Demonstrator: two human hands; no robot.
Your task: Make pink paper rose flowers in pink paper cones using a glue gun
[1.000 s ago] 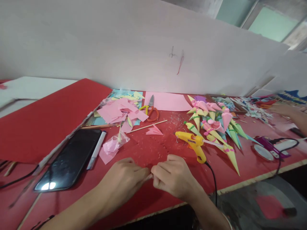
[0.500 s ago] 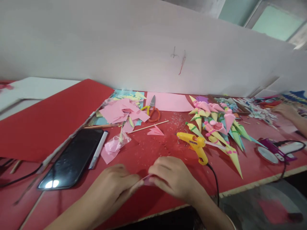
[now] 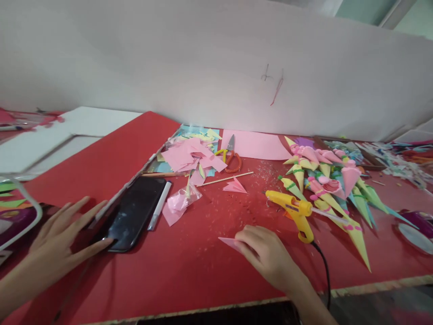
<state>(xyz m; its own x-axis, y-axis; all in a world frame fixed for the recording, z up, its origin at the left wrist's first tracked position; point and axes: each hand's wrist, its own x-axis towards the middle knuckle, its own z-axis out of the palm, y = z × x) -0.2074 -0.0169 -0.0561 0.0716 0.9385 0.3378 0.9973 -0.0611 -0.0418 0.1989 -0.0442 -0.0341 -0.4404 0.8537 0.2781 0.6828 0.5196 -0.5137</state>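
My left hand [image 3: 64,241] is spread over the left side of the red table, its thumb at the lower edge of a black smartphone [image 3: 135,212]. Between the fingers and thumb of my right hand [image 3: 267,253] is a folded pink paper piece [image 3: 229,243], its pointed end showing to the left. A yellow glue gun [image 3: 291,210] lies just right of that hand. Above the hand rests another folded pink paper [image 3: 235,185], near a thin wooden stick [image 3: 228,178]. A white marker [image 3: 159,205] lies beside the phone.
Loose pink paper squares [image 3: 189,155] are piled at the back, with scissors [image 3: 232,155] beside them. Several decorated paper cones [image 3: 324,180] cover the right side. A large red board [image 3: 98,162] slants across the left. The glue gun's cord [image 3: 323,262] runs over the table's front edge.
My left hand has left the pink paper and moved left to the phone, its fingers now spread. My right hand still holds the paper. The view has turned left.
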